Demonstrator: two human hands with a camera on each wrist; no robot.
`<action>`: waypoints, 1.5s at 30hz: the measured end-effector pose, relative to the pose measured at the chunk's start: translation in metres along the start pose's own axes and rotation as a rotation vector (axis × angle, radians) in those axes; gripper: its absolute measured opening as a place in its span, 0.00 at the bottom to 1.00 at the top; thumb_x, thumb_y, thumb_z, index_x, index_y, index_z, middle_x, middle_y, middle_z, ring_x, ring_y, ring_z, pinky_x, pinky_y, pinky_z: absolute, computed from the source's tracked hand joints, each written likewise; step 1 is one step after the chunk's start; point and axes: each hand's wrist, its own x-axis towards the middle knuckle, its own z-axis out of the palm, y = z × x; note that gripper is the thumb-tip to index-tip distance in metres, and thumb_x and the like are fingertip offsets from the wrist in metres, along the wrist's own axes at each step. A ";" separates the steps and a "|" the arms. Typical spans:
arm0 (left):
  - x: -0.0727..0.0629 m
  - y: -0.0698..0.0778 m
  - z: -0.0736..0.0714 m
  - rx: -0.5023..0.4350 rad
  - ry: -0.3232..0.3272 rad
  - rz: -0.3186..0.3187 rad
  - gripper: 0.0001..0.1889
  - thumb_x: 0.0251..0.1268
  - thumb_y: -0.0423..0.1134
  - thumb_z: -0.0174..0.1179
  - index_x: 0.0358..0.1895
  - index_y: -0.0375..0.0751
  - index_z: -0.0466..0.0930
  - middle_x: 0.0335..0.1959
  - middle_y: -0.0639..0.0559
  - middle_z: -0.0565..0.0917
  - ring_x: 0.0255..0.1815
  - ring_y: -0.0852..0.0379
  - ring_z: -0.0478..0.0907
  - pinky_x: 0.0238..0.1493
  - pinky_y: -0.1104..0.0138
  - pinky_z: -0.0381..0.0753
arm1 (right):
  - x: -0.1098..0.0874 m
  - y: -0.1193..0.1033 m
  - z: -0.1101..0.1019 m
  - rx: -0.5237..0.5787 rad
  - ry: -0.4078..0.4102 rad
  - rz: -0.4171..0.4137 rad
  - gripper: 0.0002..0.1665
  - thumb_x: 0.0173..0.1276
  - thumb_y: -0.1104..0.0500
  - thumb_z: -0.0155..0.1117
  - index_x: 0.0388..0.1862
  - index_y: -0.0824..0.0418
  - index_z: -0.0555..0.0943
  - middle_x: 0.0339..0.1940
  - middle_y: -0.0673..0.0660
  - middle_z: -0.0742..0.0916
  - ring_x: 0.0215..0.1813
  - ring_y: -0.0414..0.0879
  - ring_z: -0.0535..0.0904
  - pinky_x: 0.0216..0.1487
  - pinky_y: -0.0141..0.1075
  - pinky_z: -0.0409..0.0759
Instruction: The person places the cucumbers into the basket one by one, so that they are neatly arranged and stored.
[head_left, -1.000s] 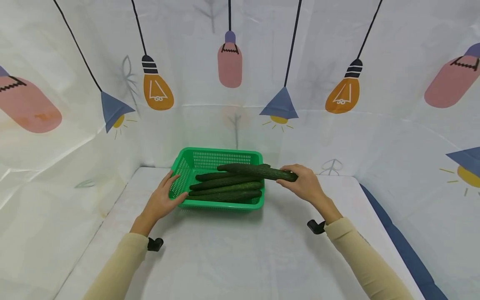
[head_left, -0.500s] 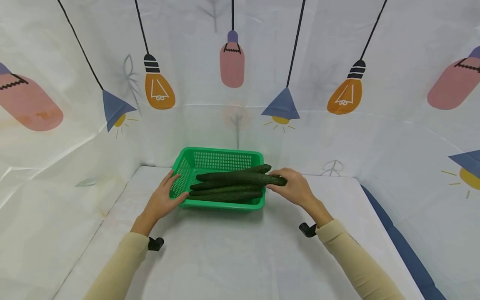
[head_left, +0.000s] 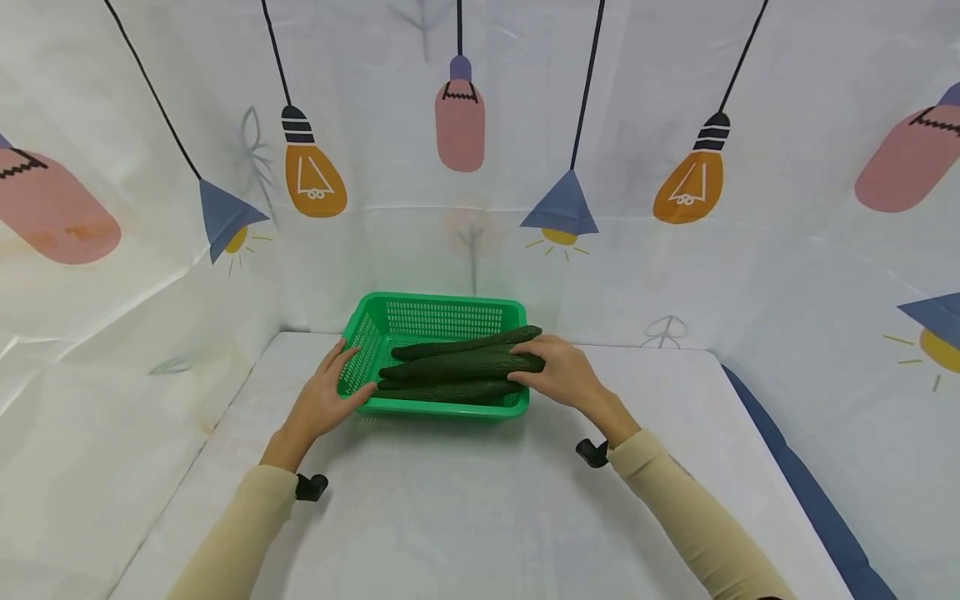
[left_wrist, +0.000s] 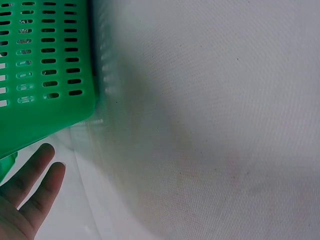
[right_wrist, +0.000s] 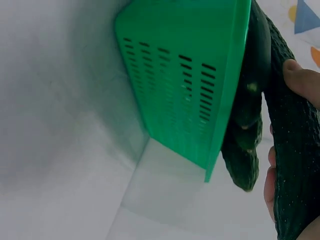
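Note:
My right hand (head_left: 558,375) grips the right end of a dark green cucumber (head_left: 461,364), which lies over other cucumbers in the green plastic basket (head_left: 438,408). In the right wrist view the thumb presses one side of that cucumber (right_wrist: 295,155) and the fingers show behind it. Behind it lies another cucumber (head_left: 465,342), its tip past the right rim; in front, a further one (head_left: 450,392) lies along the front wall. My left hand (head_left: 318,406) touches the basket's left front corner, fingers spread and fairly straight. Only two of its fingers (left_wrist: 37,185) show in the left wrist view.
The basket stands near the back of a white-covered table (head_left: 450,517). A white sheet (head_left: 405,242) printed with lamps hangs behind and at both sides. Something dark blue (head_left: 802,483) runs along the table's right edge. Small black devices (head_left: 592,452) sit at both wrists.
My right hand has moved left and slightly down with its cucumber, from above the basket's right side onto the cucumbers inside. The left hand stays at the corner.

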 end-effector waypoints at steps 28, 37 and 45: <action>-0.002 -0.003 0.001 -0.006 -0.001 -0.005 0.44 0.69 0.62 0.62 0.81 0.45 0.59 0.85 0.40 0.51 0.78 0.29 0.60 0.65 0.29 0.68 | 0.031 -0.031 0.037 0.032 -0.052 -0.003 0.23 0.63 0.43 0.77 0.54 0.52 0.88 0.52 0.52 0.91 0.54 0.48 0.86 0.53 0.46 0.86; -0.007 -0.006 0.001 -0.015 -0.005 -0.014 0.44 0.69 0.62 0.62 0.81 0.47 0.59 0.85 0.43 0.50 0.79 0.30 0.59 0.65 0.29 0.67 | 0.031 -0.035 0.046 0.045 -0.009 -0.002 0.23 0.59 0.43 0.80 0.51 0.50 0.89 0.49 0.51 0.92 0.50 0.50 0.87 0.49 0.47 0.86; -0.002 -0.002 0.000 -0.003 -0.011 -0.003 0.44 0.69 0.63 0.61 0.81 0.47 0.58 0.85 0.41 0.51 0.78 0.29 0.61 0.65 0.29 0.68 | 0.028 -0.036 0.046 -0.035 -0.004 0.020 0.23 0.61 0.42 0.78 0.52 0.49 0.88 0.50 0.51 0.91 0.47 0.51 0.86 0.47 0.47 0.85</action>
